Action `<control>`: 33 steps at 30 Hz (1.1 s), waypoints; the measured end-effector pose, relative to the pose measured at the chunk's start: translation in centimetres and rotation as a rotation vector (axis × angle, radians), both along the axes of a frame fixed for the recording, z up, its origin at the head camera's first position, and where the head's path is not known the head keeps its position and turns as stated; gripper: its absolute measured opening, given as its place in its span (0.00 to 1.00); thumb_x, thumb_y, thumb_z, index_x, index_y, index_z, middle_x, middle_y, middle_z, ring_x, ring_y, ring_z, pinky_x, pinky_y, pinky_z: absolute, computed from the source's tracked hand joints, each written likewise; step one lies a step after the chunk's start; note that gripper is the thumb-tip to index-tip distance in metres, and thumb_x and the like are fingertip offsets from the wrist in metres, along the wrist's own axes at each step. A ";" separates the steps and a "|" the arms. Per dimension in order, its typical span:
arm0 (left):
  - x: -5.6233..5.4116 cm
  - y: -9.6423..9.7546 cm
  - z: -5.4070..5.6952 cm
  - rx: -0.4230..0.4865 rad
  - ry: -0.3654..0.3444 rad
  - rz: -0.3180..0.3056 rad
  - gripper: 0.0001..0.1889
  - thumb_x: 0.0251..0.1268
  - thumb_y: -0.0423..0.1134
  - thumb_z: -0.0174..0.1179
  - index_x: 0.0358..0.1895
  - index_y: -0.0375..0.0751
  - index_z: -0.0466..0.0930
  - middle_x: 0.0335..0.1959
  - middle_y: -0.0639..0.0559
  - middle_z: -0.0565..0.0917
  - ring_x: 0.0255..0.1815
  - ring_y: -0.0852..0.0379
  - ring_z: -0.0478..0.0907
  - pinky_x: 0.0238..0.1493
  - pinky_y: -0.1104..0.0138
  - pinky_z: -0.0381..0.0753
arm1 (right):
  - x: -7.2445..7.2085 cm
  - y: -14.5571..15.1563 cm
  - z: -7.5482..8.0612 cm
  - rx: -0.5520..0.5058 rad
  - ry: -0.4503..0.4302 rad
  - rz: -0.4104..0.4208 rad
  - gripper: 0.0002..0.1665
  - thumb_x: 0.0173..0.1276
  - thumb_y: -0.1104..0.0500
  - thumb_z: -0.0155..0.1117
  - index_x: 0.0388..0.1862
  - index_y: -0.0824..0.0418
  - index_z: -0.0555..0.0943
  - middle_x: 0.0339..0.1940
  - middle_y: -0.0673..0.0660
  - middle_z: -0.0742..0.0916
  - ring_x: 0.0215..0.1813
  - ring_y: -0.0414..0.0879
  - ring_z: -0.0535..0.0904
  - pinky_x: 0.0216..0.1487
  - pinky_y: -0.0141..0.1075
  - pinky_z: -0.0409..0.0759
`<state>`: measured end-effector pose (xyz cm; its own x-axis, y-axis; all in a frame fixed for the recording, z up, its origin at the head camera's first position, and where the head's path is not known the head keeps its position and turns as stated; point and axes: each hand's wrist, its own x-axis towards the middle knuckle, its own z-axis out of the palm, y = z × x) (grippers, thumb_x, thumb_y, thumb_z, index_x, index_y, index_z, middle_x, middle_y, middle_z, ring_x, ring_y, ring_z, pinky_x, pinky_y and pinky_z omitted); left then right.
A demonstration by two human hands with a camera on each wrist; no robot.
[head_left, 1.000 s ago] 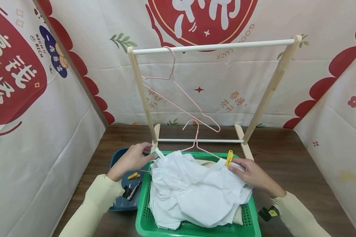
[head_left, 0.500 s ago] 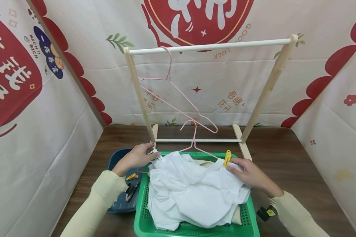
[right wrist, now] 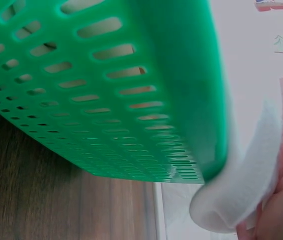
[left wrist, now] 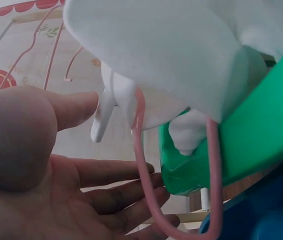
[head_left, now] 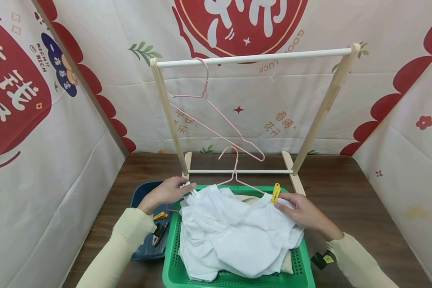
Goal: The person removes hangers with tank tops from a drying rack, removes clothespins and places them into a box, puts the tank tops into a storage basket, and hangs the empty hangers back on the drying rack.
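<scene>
Head view: a printed backdrop (head_left: pixel 111 80) rises on three sides; "RICH!! RICH" reads at left and "LUCK" under the bar of the wooden rack (head_left: pixel 327 98), with white Chinese characters on red patches. Brown table (head_left: pixel 345 188) stretches from the right edge of the green basket (head_left: pixel 169 264) to the right-hand backdrop; on the left, the blue tray (head_left: pixel 142 254) sits close against the basket. The rack stands just behind, an upper pink hanger (head_left: pixel 206 84) on its bar. The white garment (head_left: pixel 234 236) lies over the basket, on a lower pink hanger (head_left: pixel 235 166) whose left end pokes past the rim. At the garment's right shoulder, the right hand (head_left: pixel 302 210) pinches cloth just beside the upright yellow clip (head_left: pixel 275 193). At the opposite shoulder, the left hand (head_left: pixel 167 192) has its fingers extended, apart from the thumb, whose tip meets the white clip (left wrist: pixel 102 117).
</scene>
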<state>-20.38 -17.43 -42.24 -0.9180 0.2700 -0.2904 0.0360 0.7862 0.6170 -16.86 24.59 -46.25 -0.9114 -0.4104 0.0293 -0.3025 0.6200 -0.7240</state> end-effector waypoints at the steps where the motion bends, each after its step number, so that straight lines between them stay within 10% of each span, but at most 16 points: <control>1: 0.0 0.0 0.0 0.004 0.008 0.002 0.29 0.73 0.59 0.52 0.63 0.39 0.77 0.59 0.42 0.80 0.58 0.46 0.77 0.59 0.48 0.76 | 0.0 0.0 0.0 0.002 -0.002 0.000 0.13 0.71 0.59 0.63 0.50 0.64 0.84 0.40 0.53 0.87 0.37 0.37 0.77 0.38 0.30 0.79; 33: 2.1 0.6 -0.2 0.355 0.131 0.270 0.20 0.55 0.41 0.75 0.48 0.44 0.77 0.40 0.52 0.87 0.42 0.56 0.86 0.50 0.58 0.84 | -0.1 0.1 1.1 0.107 0.083 0.012 0.15 0.70 0.56 0.66 0.51 0.64 0.85 0.41 0.54 0.88 0.36 0.38 0.78 0.37 0.33 0.79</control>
<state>-18.27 -16.84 -42.47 -0.9918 0.0783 -0.1005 -0.0455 0.5194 0.8533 -16.94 24.70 -45.17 -0.9025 -0.4264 0.0599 -0.3666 0.6880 -0.6263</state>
